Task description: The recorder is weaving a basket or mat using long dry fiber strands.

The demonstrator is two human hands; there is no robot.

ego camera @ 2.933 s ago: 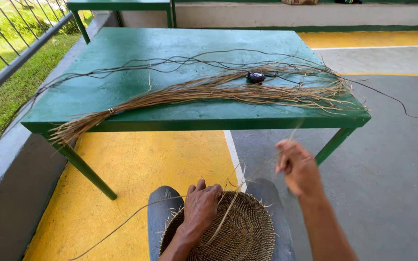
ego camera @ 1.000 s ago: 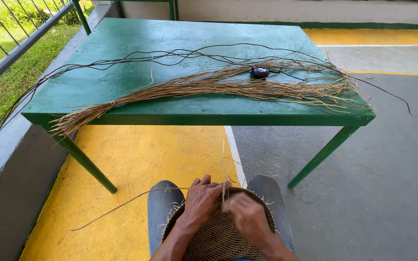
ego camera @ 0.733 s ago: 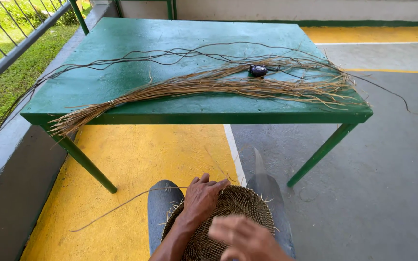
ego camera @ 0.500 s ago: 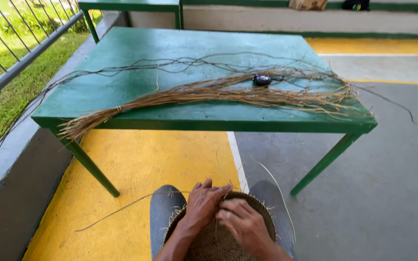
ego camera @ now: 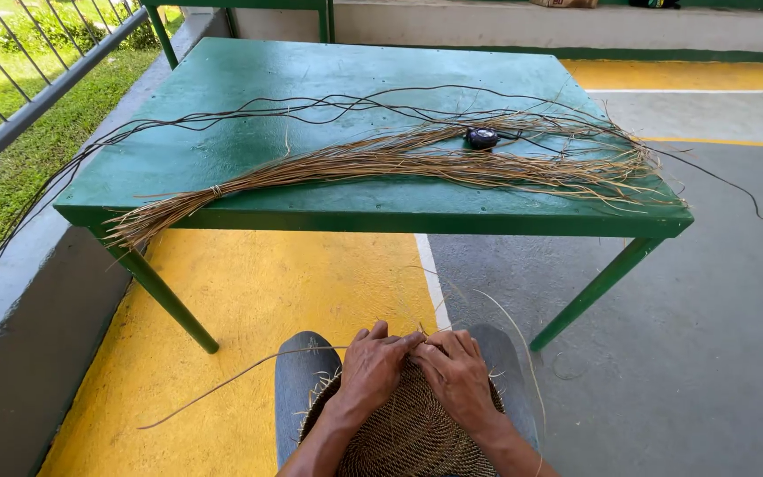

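A round woven basket piece of brown fibre lies on my lap, over my jeans. My left hand rests on its far rim with fingers curled down on the weave. My right hand sits right beside it, fingertips meeting the left hand's at the rim, pinching the fibre there. A long thin strand trails from under my left hand out over the yellow floor, and another pale strand arcs off to the right of my right hand.
A green table stands in front of my knees with a long bundle of dry straw, thin dark vines and a small black object on it. A metal railing and grass lie to the left.
My right hand, raised and pulling a strand out to the right earlier, has come back down to the basket rim beside my left hand. The left hand stayed on the basket.
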